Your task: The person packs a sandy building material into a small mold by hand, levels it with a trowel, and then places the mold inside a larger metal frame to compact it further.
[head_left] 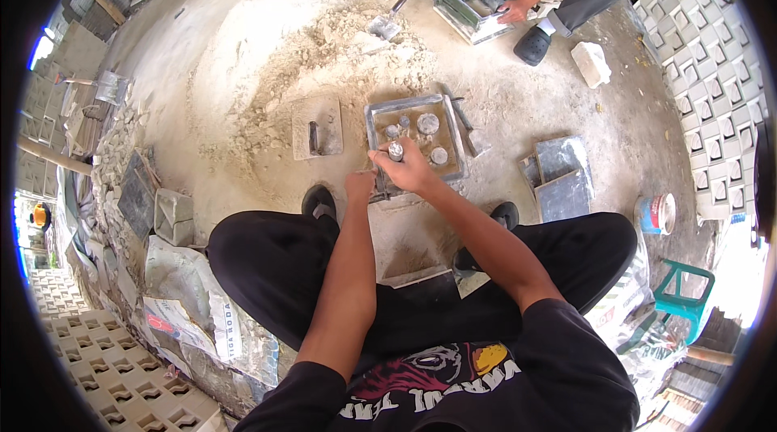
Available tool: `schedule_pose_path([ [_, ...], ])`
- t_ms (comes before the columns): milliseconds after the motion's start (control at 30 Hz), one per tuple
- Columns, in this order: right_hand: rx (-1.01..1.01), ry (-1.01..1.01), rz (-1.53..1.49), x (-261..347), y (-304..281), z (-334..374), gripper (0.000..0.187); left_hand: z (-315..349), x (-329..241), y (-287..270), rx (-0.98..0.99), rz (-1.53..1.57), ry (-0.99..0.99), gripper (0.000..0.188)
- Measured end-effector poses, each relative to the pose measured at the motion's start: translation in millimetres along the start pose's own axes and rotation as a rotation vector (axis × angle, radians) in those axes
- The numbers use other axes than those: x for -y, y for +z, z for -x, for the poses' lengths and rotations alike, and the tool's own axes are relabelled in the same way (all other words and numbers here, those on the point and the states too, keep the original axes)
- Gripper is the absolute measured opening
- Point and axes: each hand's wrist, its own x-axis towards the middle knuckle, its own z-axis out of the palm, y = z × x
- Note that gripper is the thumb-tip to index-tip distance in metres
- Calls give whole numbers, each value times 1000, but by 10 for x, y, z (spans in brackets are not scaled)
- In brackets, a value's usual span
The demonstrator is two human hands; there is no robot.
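A square metal mould (457, 136) lies on the ground in front of me, with several round grey plugs standing inside, such as the large plug (428, 123). My right hand (413, 170) reaches over its near left part, fingers wrapped round a grey cylinder (395, 150) whose rough top shows. At the near left corner of the mould, my left hand (360, 186) is closed; what lies inside its fingers is hidden. Left of the mould rests a flat plastering float (330, 126) with a dark handle. A trowel (479, 143) lies against the mould's right side.
A heap of pale powder (267, 51) spreads beyond the mould, with a shovel (384, 27) on it. Far right, another person's hand (513, 11) touches a second mould (477, 31). Grey plates (562, 181), a bucket (655, 214) and a green stool (685, 294) stand to the right.
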Motion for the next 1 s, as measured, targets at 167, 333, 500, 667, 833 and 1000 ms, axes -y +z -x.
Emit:
schedule_pose_path([
  [167,-101,58,-10,-392,-117,-242,28,99,-103,53,23,-52,-21,34],
  [333,-130,56,-43,-230,-297,-49,27,-1,-25,148,-46,22,-5,38],
  [500,-1,44,-173,-39,-433,10,16,-101,57,171,-146,-402,243,33],
  [667,-49,119,-263,-235,-608,-2,15,327,-164,322,-196,-265,348,29],
  [833,7,82,-124,-232,-572,97,17,322,-202,318,-265,-239,293,28],
  [1000,-129,-13,-182,-101,-641,174,24,298,-177,294,-307,-285,317,27],
])
